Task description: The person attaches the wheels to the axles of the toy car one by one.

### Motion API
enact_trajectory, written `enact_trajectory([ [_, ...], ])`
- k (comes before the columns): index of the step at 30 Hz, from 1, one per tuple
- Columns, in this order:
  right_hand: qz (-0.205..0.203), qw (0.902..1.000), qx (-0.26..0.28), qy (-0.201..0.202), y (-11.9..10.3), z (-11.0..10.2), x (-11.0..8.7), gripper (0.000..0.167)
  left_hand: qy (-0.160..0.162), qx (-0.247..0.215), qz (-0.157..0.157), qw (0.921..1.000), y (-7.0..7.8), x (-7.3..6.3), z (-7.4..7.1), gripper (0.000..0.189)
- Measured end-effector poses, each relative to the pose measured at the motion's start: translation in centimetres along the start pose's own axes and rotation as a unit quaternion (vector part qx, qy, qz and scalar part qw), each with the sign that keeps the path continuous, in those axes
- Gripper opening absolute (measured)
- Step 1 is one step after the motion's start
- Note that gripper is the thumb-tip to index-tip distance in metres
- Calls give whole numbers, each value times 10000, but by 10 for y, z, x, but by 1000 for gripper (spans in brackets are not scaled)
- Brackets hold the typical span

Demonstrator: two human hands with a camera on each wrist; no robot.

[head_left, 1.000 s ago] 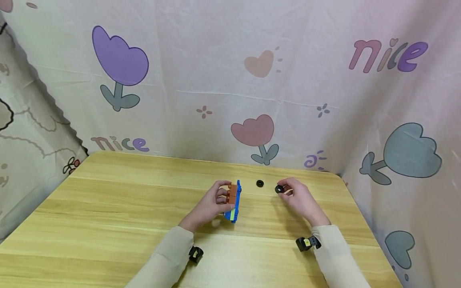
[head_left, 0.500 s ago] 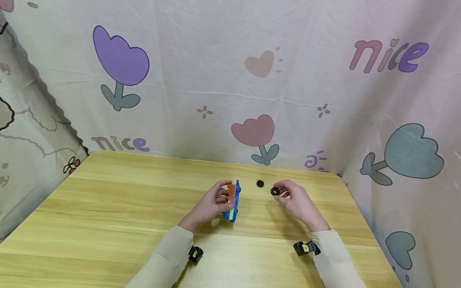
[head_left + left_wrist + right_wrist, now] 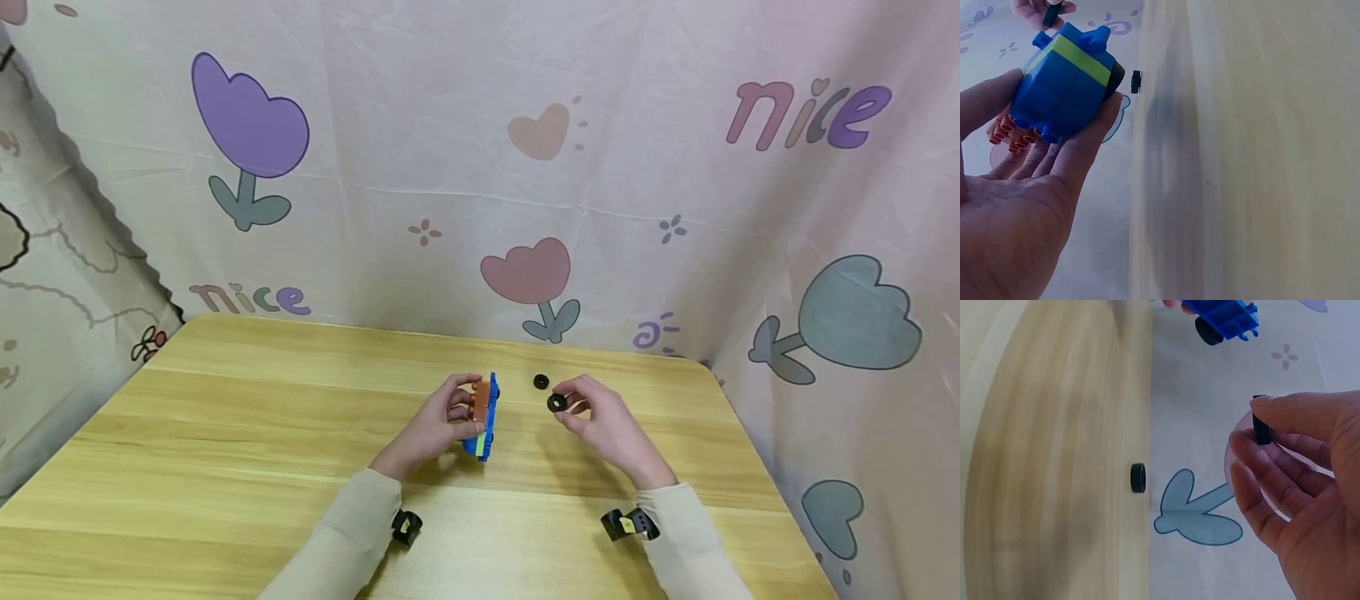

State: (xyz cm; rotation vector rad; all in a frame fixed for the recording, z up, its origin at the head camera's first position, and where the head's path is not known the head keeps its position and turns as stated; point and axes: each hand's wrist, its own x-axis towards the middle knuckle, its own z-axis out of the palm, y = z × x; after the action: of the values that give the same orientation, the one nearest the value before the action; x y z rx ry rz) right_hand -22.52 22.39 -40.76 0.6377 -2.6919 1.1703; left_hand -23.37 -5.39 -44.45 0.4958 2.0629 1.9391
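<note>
My left hand (image 3: 429,429) grips a toy car (image 3: 491,417) built of bricks, turned on its side above the table. Its blue base faces right, and orange-brown bricks with studs lie under my fingers. A yellow-green stripe crosses the blue front (image 3: 1063,87), and a black wheel (image 3: 1209,331) is fitted on the underside. To the right, my right hand (image 3: 611,429) pinches a small black tyre (image 3: 1262,425) between thumb and fingertips, held apart from the car. A second black tyre (image 3: 541,382) stands or lies on the table just behind the held one.
The wooden table (image 3: 225,450) runs back to a printed curtain (image 3: 405,150) with flowers and lettering. Each wrist carries a black strapped camera, the left camera (image 3: 407,527) and the right camera (image 3: 621,525), low over the table.
My right hand has moved left with the tyre, closer to the toy car. My left hand and the car have shifted only slightly. The tyre on the table has stayed put.
</note>
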Motion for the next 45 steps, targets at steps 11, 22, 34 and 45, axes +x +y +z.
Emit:
enact_trajectory([
  [11, -454, 9986, 166, 202, -7, 9, 0, 35, -79, 7, 63, 9999, -1, 1, 0, 69],
  [22, -614, 9978, 222, 111, -13, 18, 2, 35, -57, 54, -50, 10000, -1, 2, 1, 71],
  [34, -1008, 9941, 162, 363, -23, 28, 7, 37, -73, 90, 31, 9999, -1, 6, 0, 69],
  [45, -1100, 9930, 354, 239, -31, 35, 12, 34, -112, 39, 151, 9998, -1, 5, 2, 70],
])
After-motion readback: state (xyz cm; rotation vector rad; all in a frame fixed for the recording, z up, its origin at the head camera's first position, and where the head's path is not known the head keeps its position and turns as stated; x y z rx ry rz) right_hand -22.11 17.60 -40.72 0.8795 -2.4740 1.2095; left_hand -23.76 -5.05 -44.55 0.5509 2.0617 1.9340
